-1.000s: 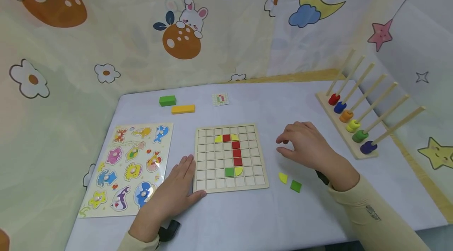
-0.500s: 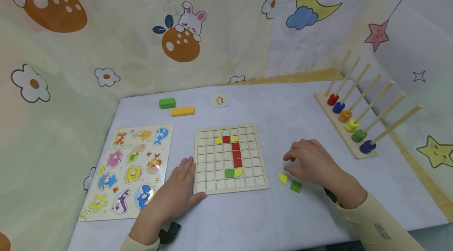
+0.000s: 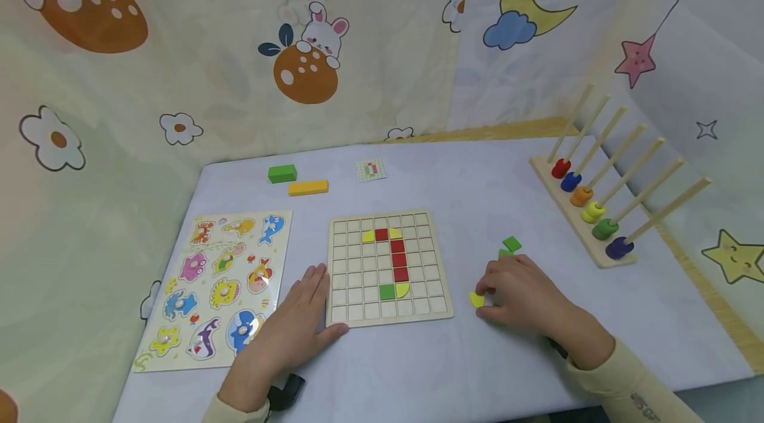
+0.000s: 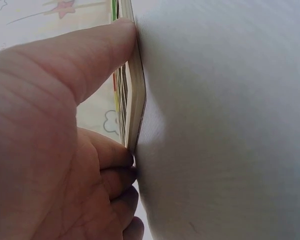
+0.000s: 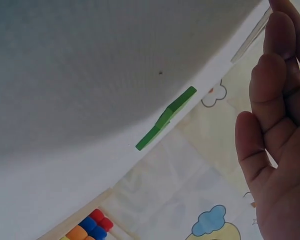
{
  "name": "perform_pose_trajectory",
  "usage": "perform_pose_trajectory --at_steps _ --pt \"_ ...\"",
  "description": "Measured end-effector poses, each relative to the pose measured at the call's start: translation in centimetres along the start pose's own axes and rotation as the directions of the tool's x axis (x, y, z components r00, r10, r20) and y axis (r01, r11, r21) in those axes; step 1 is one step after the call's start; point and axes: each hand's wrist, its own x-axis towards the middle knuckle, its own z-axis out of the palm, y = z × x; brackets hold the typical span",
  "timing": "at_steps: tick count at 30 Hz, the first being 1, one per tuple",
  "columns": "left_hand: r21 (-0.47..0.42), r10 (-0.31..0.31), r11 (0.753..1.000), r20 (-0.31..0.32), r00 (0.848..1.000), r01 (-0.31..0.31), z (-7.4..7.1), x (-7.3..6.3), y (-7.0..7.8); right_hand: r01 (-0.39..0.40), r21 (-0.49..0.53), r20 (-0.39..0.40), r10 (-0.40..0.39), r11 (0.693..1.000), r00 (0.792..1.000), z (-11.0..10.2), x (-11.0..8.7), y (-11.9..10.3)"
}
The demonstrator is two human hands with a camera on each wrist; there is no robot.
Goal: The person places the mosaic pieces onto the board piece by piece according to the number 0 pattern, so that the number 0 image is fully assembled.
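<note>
A: You look to be at the pick-up: your right hand (image 3: 518, 292)'s thumb and forefinger stand narrowly apart at the yellow quarter-round (image 3: 475, 300).

B: Whether you're pinching it, I can't tell. Your left hand (image 3: 298, 318) lies straight-fingered against the grid board (image 3: 355, 311).

A: Next, I'd judge, you need a light squeeze and a lift toward the board, left of that grip.

B: Mind its lie: the curve seems to face away from your palm; it shows no clear long axis.

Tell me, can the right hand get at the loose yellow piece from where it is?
Most likely yes: the right hand has its fingertips right at the yellow piece, and the green pieces lie beyond, out of the way. Contact is unclear.
</note>
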Motion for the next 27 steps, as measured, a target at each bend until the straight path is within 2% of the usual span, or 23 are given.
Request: perform_pose_trajectory --at_steps 14,20,27 --pt "0.003 0.002 1.000 -0.009 1.000 -0.001 0.36 0.01 -0.24 0.001 -0.043 -0.012 -0.001 0.999 1.000 0.31 -0.02 -0.14" --pt "0.006 0.002 1.000 -0.010 1.000 -0.002 0.27 -0.03 -0.19 0.000 -0.049 0.007 0.001 0.999 1.000 0.20 0.10 -0.30" --pt "0.006 0.002 1.000 -0.011 1.000 -0.002 0.08 -0.06 -0.03 0.029 -0.049 -0.004 -0.030 0.998 1.000 -0.12 0.37 -0.54"
